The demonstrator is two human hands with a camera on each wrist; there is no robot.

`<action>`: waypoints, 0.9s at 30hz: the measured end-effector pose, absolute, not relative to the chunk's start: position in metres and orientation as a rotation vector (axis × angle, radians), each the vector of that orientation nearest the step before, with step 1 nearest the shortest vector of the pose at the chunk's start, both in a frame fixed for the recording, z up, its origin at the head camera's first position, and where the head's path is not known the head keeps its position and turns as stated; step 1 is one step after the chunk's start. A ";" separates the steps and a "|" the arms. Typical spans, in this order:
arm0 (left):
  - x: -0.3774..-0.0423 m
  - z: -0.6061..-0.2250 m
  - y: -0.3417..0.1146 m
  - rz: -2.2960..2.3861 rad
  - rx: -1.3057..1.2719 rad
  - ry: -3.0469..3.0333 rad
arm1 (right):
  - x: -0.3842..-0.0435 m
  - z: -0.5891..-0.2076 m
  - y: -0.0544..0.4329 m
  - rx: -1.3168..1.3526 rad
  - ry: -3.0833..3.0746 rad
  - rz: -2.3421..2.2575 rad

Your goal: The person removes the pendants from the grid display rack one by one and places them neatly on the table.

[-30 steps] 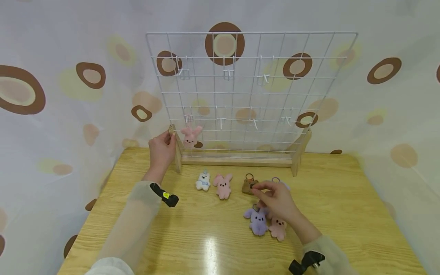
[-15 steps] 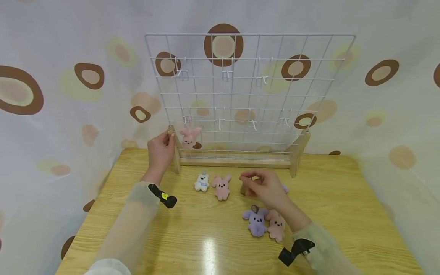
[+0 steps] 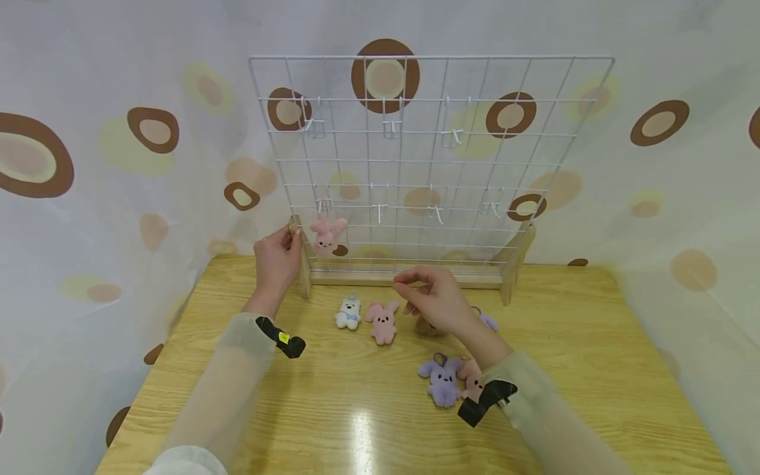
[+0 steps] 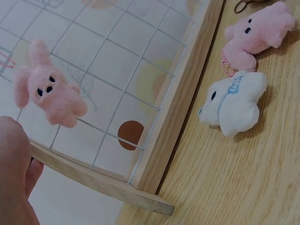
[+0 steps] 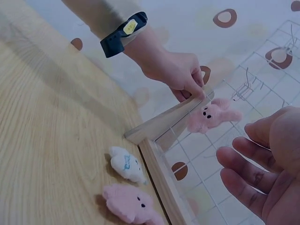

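Note:
My left hand (image 3: pixel 278 262) grips the top of the left wooden upright (image 3: pixel 305 270) of a white wire grid rack (image 3: pixel 415 160), thumb and fingers on either side of it. From a lower-left hook hangs a pink plush bunny keychain (image 4: pixel 56 93). Above the table, my right hand (image 3: pixel 436 300) hovers with loosely bent fingers and holds nothing; the right wrist view shows a gap between thumb and fingers. Below it a brown bear keychain (image 3: pixel 429 326) is partly hidden. To its left lie another pink bunny keychain (image 3: pixel 384 326) and a white bear keychain (image 3: pixel 348 315).
A purple bunny keychain (image 3: pixel 443 384) lies nearer the front, beside a pinkish one (image 3: pixel 470 376) partly covered by the right wrist. Another purple plush (image 3: pixel 488 322) shows behind the right forearm. Several white hooks (image 3: pixel 438 214) sit on the grid. Patterned cloth (image 3: pixel 653 198) backs the wooden table (image 3: pixel 297 409).
My right hand has moved left and away from me, from over the brown bear to between it and the rack's base bar. The left hand stays on the upright.

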State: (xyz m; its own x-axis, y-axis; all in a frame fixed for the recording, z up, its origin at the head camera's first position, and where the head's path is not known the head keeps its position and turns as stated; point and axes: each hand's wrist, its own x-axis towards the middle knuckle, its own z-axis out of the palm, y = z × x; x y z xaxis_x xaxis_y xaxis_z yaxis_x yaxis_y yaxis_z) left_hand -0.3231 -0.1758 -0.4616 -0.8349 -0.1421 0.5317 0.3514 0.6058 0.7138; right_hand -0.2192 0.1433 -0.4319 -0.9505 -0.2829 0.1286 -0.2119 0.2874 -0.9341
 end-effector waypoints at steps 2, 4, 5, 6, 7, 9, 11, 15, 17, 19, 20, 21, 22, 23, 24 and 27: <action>-0.323 -0.461 -0.176 -1.184 -0.161 -2.284 | -0.223 -0.429 0.139 -0.478 2.463 -1.781; -0.322 -0.461 -0.175 -1.189 -0.158 -2.287 | -0.225 -0.426 0.134 -0.471 2.468 -1.776; -0.322 -0.461 -0.175 -1.190 -0.157 -2.290 | -0.226 -0.425 0.132 -0.472 2.467 -1.775; -0.322 -0.461 -0.175 -1.190 -0.155 -2.291 | -0.228 -0.423 0.131 -0.469 2.468 -1.772; -0.322 -0.461 -0.175 -1.190 -0.153 -2.294 | -0.229 -0.423 0.129 -0.468 2.472 -1.766; -0.322 -0.460 -0.175 -1.186 -0.147 -2.299 | -0.232 -0.421 0.125 -0.471 2.481 -1.753; -0.322 -0.460 -0.175 -1.180 -0.147 -2.305 | -0.236 -0.420 0.122 -0.478 2.490 -1.741; -0.321 -0.460 -0.175 -1.182 -0.148 -2.312 | -0.244 -0.420 0.116 -0.509 2.506 -1.733; -0.321 -0.460 -0.176 -1.184 -0.148 -2.313 | -0.248 -0.420 0.112 -0.533 2.498 -1.742; -0.321 -0.460 -0.176 -1.187 -0.149 -2.313 | -0.251 -0.419 0.107 -0.553 2.487 -1.748; -0.321 -0.460 -0.176 -1.186 -0.148 -2.313 | -0.253 -0.419 0.105 -0.564 2.484 -1.748; -0.321 -0.460 -0.176 -1.187 -0.148 -2.312 | -0.254 -0.419 0.103 -0.566 2.478 -1.750; -0.320 -0.459 -0.176 -1.189 -0.149 -2.311 | -0.256 -0.418 0.101 -0.570 2.470 -1.756; -0.320 -0.459 -0.176 -1.191 -0.151 -2.309 | -0.257 -0.417 0.100 -0.574 2.466 -1.759; -0.320 -0.458 -0.175 -1.195 -0.154 -2.307 | -0.258 -0.417 0.098 -0.575 2.464 -1.759; -0.320 -0.457 -0.175 -1.198 -0.159 -2.304 | -0.260 -0.415 0.094 -0.573 2.452 -1.766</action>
